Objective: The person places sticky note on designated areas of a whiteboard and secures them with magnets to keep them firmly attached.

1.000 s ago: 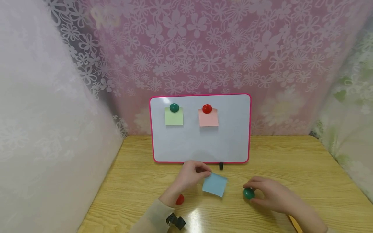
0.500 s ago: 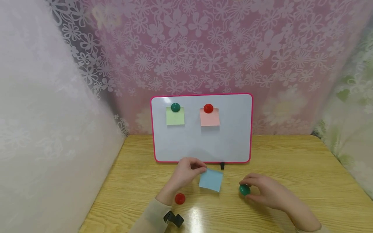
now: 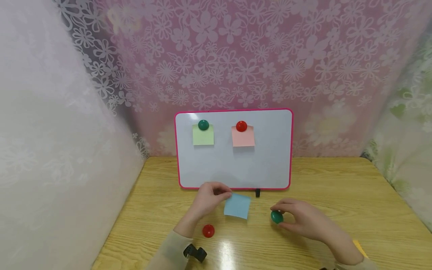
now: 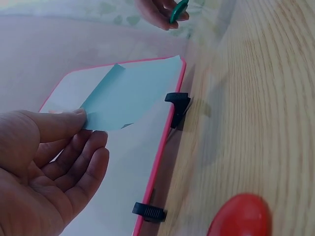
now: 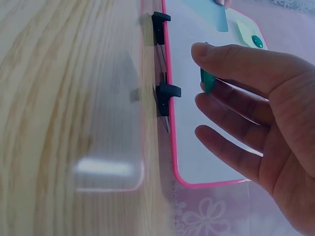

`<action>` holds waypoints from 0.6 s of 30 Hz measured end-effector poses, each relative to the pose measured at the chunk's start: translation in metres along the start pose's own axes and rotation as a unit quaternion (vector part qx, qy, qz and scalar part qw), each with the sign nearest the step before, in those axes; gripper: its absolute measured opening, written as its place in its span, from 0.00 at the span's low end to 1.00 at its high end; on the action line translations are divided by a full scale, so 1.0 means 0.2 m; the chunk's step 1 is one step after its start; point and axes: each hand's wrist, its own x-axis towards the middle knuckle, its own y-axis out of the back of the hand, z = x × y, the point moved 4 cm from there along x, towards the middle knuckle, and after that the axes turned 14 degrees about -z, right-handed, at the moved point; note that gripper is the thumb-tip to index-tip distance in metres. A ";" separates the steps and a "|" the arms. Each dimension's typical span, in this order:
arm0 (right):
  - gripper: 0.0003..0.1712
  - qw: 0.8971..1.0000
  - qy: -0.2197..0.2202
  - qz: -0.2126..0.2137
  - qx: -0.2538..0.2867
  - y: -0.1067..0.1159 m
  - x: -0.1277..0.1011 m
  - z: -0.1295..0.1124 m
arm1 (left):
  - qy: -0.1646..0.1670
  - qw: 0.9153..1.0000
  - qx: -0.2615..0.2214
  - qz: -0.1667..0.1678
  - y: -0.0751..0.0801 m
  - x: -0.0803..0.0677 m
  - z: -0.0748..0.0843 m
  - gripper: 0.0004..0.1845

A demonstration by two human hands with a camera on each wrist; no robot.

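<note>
The left hand [image 3: 210, 198] pinches a blue sticky note [image 3: 237, 206] by its upper left corner, thumb on one face and fingertips [image 4: 83, 116] behind it, so the sheet hangs free just above the counter [image 3: 337, 195] and just in front of the whiteboard [image 3: 270, 165]. The right hand [image 3: 300, 221] holds a green magnet [image 3: 276, 216] between thumb and curled fingers, lifted off the wood, a little to the right of the note.

From where I stand, the weak spot looks like that corner pinch. The note is thin and limp, so it could fold, flap or swing askew if it meets the board edge-on, and a light grip could let it slip out. The magnet may snap onto the steel early when it comes near, landing off the paper or pinching a fingertip. The board stands on small black clip feet [image 4: 177, 104], so a firm push might tip or slide it back. A loose red magnet [image 3: 208, 231] lies just beside the left wrist and could be knocked rolling.

The left forearm comes in low from the near edge, wrist slightly raised, spare fingers relaxed beneath the paper. The right palm faces left, fingers loosely cupped round the magnet. On the board, a green note [image 3: 203, 135] and a pink note [image 3: 243, 136] already sit under their own magnets.
</note>
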 end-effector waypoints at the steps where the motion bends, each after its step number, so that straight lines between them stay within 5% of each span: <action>1: 0.25 1.000 0.002 0.003 -0.002 0.00 0.01 0.00 | -0.002 1.000 -0.002 0.001 0.01 0.00 -0.01 0.02; 18: 0.25 1.000 0.004 0.007 0.022 0.00 0.09 -0.03 | 0.006 1.000 -0.003 0.030 0.14 -0.07 -0.07 0.03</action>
